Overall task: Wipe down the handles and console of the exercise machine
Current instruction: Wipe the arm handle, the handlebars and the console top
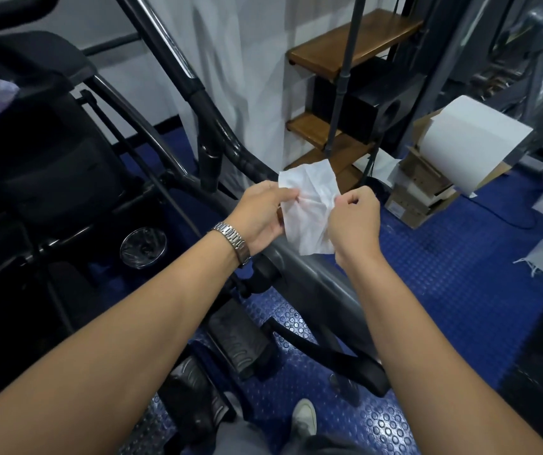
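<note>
Left hand [263,218] and right hand [355,221] are pinching opposite edges of a white wipe [309,205], spreading it above the elliptical's frame; the handle [178,57] appears untouched, so wiping is probably yet to begin.

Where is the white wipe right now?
In the head view, the white wipe is stretched between the left hand and right hand, just right of the machine's dark handle.
</note>
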`<control>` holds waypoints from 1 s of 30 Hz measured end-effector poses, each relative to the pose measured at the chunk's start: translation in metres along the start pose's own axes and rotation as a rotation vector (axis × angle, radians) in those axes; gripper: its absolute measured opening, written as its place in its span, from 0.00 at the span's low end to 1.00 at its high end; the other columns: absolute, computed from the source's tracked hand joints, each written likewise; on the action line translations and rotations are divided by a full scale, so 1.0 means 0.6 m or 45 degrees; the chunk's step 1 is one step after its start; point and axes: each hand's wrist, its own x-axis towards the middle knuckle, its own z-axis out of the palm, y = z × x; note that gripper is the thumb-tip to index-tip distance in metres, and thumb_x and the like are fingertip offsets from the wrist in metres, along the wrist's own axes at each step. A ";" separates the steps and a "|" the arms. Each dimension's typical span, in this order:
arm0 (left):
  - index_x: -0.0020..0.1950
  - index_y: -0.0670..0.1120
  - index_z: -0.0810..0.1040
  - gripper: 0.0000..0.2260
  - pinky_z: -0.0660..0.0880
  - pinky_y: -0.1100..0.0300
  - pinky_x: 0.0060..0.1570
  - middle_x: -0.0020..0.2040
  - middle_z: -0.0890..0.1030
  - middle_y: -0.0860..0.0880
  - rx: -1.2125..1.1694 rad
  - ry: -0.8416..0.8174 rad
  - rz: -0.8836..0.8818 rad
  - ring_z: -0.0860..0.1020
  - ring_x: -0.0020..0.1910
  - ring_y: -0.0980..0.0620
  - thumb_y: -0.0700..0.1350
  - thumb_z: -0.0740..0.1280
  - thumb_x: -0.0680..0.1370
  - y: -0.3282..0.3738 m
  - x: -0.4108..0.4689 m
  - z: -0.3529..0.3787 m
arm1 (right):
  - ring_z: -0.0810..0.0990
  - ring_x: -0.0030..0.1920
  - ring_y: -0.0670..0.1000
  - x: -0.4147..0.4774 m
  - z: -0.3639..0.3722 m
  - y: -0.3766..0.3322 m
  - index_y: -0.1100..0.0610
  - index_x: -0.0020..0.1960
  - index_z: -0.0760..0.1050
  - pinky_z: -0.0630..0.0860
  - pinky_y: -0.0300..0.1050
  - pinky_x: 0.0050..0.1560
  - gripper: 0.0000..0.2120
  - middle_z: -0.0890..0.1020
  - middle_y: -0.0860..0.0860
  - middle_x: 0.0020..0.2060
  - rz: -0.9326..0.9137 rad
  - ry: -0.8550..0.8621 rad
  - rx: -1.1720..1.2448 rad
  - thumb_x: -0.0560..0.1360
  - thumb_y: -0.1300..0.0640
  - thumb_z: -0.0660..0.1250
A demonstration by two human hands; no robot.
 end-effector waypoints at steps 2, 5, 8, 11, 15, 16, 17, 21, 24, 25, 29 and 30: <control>0.54 0.37 0.75 0.06 0.77 0.49 0.55 0.53 0.81 0.39 -0.047 -0.030 -0.009 0.80 0.51 0.45 0.35 0.62 0.78 0.001 0.000 0.012 | 0.69 0.42 0.44 -0.001 -0.010 0.000 0.59 0.44 0.65 0.65 0.32 0.31 0.08 0.69 0.47 0.38 -0.089 -0.001 -0.125 0.75 0.71 0.54; 0.55 0.39 0.73 0.06 0.77 0.51 0.51 0.51 0.79 0.40 0.045 0.004 0.046 0.79 0.49 0.45 0.35 0.63 0.78 -0.003 0.003 0.026 | 0.66 0.37 0.40 -0.001 -0.036 -0.002 0.59 0.45 0.64 0.67 0.27 0.26 0.10 0.68 0.49 0.39 -0.192 0.016 -0.298 0.74 0.73 0.54; 0.40 0.45 0.68 0.11 0.76 0.53 0.39 0.40 0.74 0.41 0.413 0.066 0.244 0.75 0.40 0.46 0.36 0.69 0.75 -0.013 0.012 0.030 | 0.70 0.41 0.48 0.001 -0.066 0.006 0.61 0.48 0.66 0.68 0.32 0.27 0.10 0.69 0.50 0.39 -0.291 0.062 -0.465 0.74 0.73 0.54; 0.35 0.48 0.65 0.17 0.70 0.56 0.33 0.33 0.71 0.45 0.776 0.092 0.499 0.69 0.31 0.51 0.40 0.75 0.69 -0.025 0.014 0.042 | 0.72 0.39 0.57 0.000 -0.091 0.022 0.58 0.49 0.67 0.72 0.53 0.36 0.12 0.71 0.53 0.40 -0.371 0.125 -0.759 0.72 0.72 0.55; 0.38 0.50 0.67 0.15 0.73 0.56 0.33 0.31 0.72 0.52 1.226 0.111 0.631 0.69 0.29 0.53 0.46 0.75 0.69 -0.033 0.015 0.064 | 0.73 0.52 0.56 -0.009 -0.098 0.051 0.56 0.53 0.75 0.74 0.51 0.46 0.15 0.71 0.53 0.55 -0.603 0.118 -1.064 0.71 0.70 0.63; 0.39 0.50 0.68 0.15 0.75 0.54 0.34 0.31 0.73 0.53 1.320 0.107 0.652 0.71 0.29 0.52 0.48 0.75 0.69 -0.033 0.015 0.067 | 0.73 0.56 0.56 -0.012 -0.094 0.056 0.56 0.54 0.76 0.72 0.52 0.51 0.13 0.72 0.53 0.59 -0.673 0.083 -1.077 0.72 0.67 0.65; 0.40 0.50 0.68 0.14 0.76 0.52 0.34 0.32 0.74 0.53 1.385 0.108 0.673 0.73 0.29 0.51 0.50 0.74 0.70 -0.033 0.015 0.069 | 0.72 0.60 0.55 -0.013 -0.088 0.060 0.56 0.57 0.77 0.70 0.52 0.55 0.12 0.72 0.53 0.63 -0.721 0.025 -1.080 0.74 0.63 0.66; 0.46 0.50 0.71 0.12 0.79 0.51 0.39 0.42 0.77 0.52 1.437 0.180 0.756 0.76 0.38 0.53 0.50 0.73 0.70 -0.029 0.022 0.062 | 0.73 0.65 0.54 -0.014 -0.074 0.071 0.56 0.71 0.68 0.74 0.52 0.61 0.21 0.70 0.53 0.71 -0.766 -0.256 -1.030 0.78 0.58 0.63; 0.50 0.49 0.72 0.16 0.77 0.54 0.45 0.49 0.72 0.55 1.412 0.185 0.766 0.73 0.45 0.58 0.51 0.75 0.68 -0.027 0.029 0.047 | 0.80 0.52 0.56 -0.022 -0.083 0.066 0.53 0.73 0.64 0.78 0.54 0.47 0.22 0.78 0.52 0.62 -0.744 -0.318 -1.088 0.80 0.57 0.60; 0.50 0.49 0.73 0.18 0.76 0.55 0.46 0.50 0.72 0.55 1.413 0.157 0.761 0.72 0.46 0.59 0.52 0.75 0.67 -0.027 0.030 0.044 | 0.81 0.49 0.56 -0.026 -0.088 0.065 0.52 0.72 0.64 0.78 0.54 0.45 0.21 0.80 0.51 0.59 -0.765 -0.313 -1.115 0.80 0.56 0.61; 0.51 0.50 0.74 0.17 0.76 0.57 0.44 0.51 0.74 0.54 1.494 0.007 0.806 0.72 0.45 0.58 0.54 0.74 0.68 -0.028 0.030 0.049 | 0.82 0.51 0.57 -0.040 -0.112 0.074 0.51 0.70 0.69 0.77 0.51 0.46 0.20 0.81 0.50 0.60 -0.784 -0.202 -1.116 0.79 0.54 0.63; 0.51 0.50 0.75 0.14 0.76 0.56 0.44 0.51 0.74 0.53 1.516 -0.013 0.834 0.72 0.44 0.56 0.53 0.72 0.70 -0.028 0.029 0.052 | 0.82 0.51 0.56 -0.041 -0.115 0.079 0.51 0.69 0.71 0.77 0.50 0.45 0.19 0.81 0.50 0.60 -0.781 -0.170 -1.132 0.79 0.54 0.63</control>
